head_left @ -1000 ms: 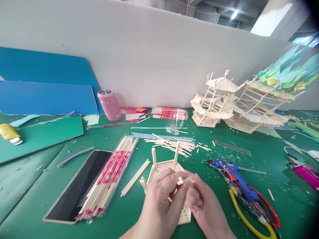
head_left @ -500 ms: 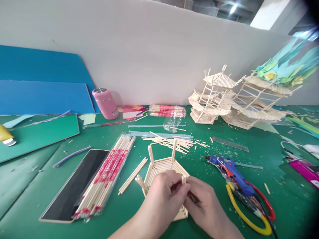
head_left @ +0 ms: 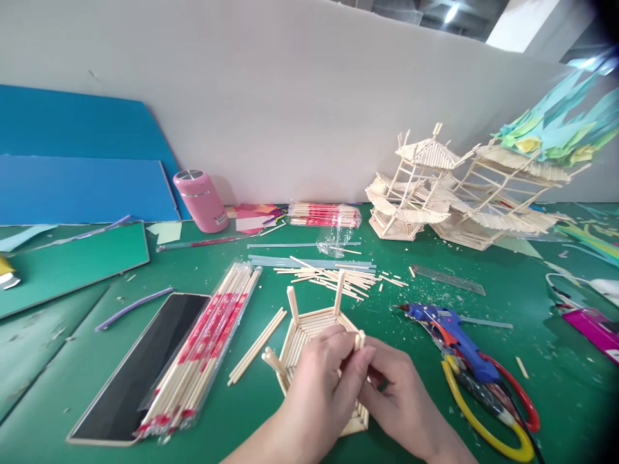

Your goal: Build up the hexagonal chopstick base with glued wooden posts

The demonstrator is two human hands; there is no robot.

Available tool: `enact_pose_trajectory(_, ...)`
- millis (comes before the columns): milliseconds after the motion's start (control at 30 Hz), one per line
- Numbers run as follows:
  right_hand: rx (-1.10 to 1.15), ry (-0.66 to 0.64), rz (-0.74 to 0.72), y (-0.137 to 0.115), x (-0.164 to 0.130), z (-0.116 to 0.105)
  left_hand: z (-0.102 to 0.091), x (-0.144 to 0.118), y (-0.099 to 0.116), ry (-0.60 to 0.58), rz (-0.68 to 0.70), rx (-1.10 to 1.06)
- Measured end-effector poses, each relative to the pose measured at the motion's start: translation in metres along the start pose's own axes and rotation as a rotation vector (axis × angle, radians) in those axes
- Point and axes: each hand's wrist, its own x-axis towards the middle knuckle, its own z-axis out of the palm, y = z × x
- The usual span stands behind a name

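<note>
Left hand (head_left: 322,380) and right hand (head_left: 399,396) side by side, fingers of both pinched shut on a short stick (head_left: 359,339) at the near right corner of the wooden frame (head_left: 309,322), glue gun (head_left: 447,328) just right of it.

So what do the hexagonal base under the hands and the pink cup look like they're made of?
The hexagonal base looks like bare pale wood or bamboo: matte round sticks laid side by side. The pink cup has a glossy body with a silvery lid, probably coated metal or plastic.

Left hand (head_left: 322,380), right hand (head_left: 399,393) pinching short stick (head_left: 359,339), hexagonal stick base (head_left: 309,335)
</note>
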Motion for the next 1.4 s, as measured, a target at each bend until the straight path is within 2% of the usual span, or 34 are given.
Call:
enact_pose_trajectory(100, 0.147, -0.136, 0.025, -0.0057, 0.0010, -0.0069, -0.0051, -0.0003, 0.0011, -0.099, 0.034, -0.047)
enact_pose_trajectory(167, 0.200, -0.162, 0.011, -0.0086, 0.0013, -0.0092, -0.0073, -0.0003, 0.0015, -0.123, 0.057, -0.052)
enact_pose_trajectory(700, 0.157, -0.106, -0.090, -0.0018, -0.0031, -0.0043, -0.0113, -0.0006, 0.0006, -0.166, 0.110, -0.168)
enact_pose_trajectory(1400, 0.117, -0.080, -0.101, -0.0024, -0.0037, -0.0014, -0.0109, -0.0023, -0.0002, -0.157, 0.108, -0.173)
